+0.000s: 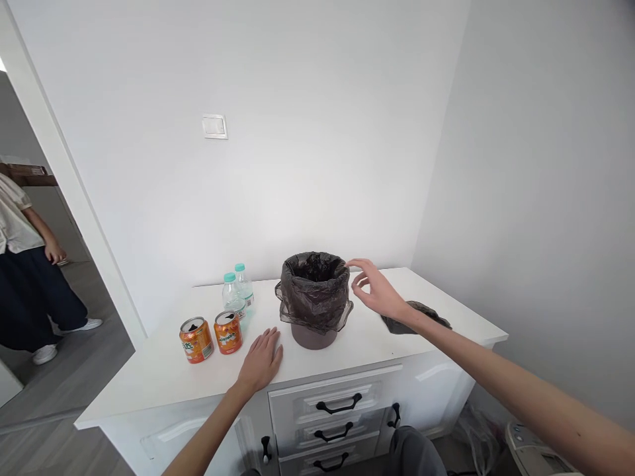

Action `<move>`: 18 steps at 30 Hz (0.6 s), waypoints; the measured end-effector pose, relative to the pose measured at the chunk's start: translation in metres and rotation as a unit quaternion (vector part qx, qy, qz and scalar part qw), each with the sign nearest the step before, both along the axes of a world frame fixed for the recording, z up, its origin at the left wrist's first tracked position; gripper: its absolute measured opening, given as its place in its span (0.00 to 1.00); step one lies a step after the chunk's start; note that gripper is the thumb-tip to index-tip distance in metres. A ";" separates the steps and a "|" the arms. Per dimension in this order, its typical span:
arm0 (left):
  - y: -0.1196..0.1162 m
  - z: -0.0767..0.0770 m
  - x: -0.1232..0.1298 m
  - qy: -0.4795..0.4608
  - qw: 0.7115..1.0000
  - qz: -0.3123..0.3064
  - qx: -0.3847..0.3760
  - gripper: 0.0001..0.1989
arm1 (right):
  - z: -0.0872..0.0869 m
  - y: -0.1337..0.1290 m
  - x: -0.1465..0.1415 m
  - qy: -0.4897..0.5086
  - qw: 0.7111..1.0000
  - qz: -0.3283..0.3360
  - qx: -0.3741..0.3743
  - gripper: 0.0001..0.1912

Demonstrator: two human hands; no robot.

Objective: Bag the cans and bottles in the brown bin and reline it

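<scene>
A small trash can [314, 337] stands on the white cabinet top, lined with a black plastic bag [317, 301] folded over its rim. My right hand [377, 291] is raised just right of the rim, fingers apart and nothing in them; its index fingertip is at the bag's edge, and whether it touches I cannot tell. My left hand [260, 357] lies flat on the cabinet top, left of the can. Beyond it are two orange soda cans, one nearer my hand [228, 332] and one farther left [196, 340], both opened. Two clear bottles [233, 296] with teal caps stand behind them.
Another black plastic bag [417, 317] lies flat on the cabinet top [163, 377], partly behind my right forearm. Drawers with black handles [339, 403] face me. A wall with a light switch [215, 126] rises behind. Another person [30, 264] stands beyond the doorway at left.
</scene>
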State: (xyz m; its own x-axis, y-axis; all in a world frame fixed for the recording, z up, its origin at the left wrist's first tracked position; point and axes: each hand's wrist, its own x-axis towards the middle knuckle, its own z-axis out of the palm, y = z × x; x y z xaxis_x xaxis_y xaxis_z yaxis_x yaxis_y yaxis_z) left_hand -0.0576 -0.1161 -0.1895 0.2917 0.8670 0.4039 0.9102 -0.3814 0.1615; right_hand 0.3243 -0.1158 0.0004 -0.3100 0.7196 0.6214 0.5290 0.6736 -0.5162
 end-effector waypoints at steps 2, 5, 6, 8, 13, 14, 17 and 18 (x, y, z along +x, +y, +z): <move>-0.001 -0.001 0.003 0.003 1.000 0.003 -0.001 0.26 | -0.027 0.011 0.011 0.029 0.997 -0.075 -0.005 0.22; 0.000 0.000 0.006 0.009 1.000 0.008 -0.002 0.27 | -0.081 0.032 0.020 -0.028 0.988 -0.142 -0.053 0.23; 0.000 0.000 0.006 0.012 1.000 0.009 -0.002 0.27 | -0.101 0.038 0.020 -0.043 0.986 -0.145 -0.066 0.24; 0.000 0.000 0.007 0.019 1.000 0.010 -0.001 0.26 | -0.139 0.047 0.018 -0.062 0.984 -0.138 -0.092 0.27; 0.001 -0.001 0.007 0.033 0.999 0.012 0.000 0.26 | -0.210 0.056 0.011 -0.209 0.954 -0.145 -0.156 0.35; 0.002 -0.001 0.007 0.032 0.999 0.012 0.001 0.26 | -0.216 0.058 0.011 -0.235 0.948 -0.149 -0.157 0.35; 0.004 -0.001 0.008 0.032 0.999 0.011 0.001 0.26 | -0.224 0.062 0.013 -0.261 0.941 -0.154 -0.149 0.36; 0.004 0.000 0.009 0.033 0.999 0.010 0.001 0.26 | -0.223 0.063 0.013 -0.263 0.941 -0.155 -0.148 0.35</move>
State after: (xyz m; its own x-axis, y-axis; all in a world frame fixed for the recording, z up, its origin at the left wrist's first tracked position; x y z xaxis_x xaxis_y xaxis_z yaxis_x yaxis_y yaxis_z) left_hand -0.0484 -0.1119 -0.1895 0.3007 0.8719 0.3865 0.9261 -0.3637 0.1001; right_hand 0.3372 -0.0533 -0.2231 -0.2652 0.9434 0.1994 0.9113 0.3128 -0.2678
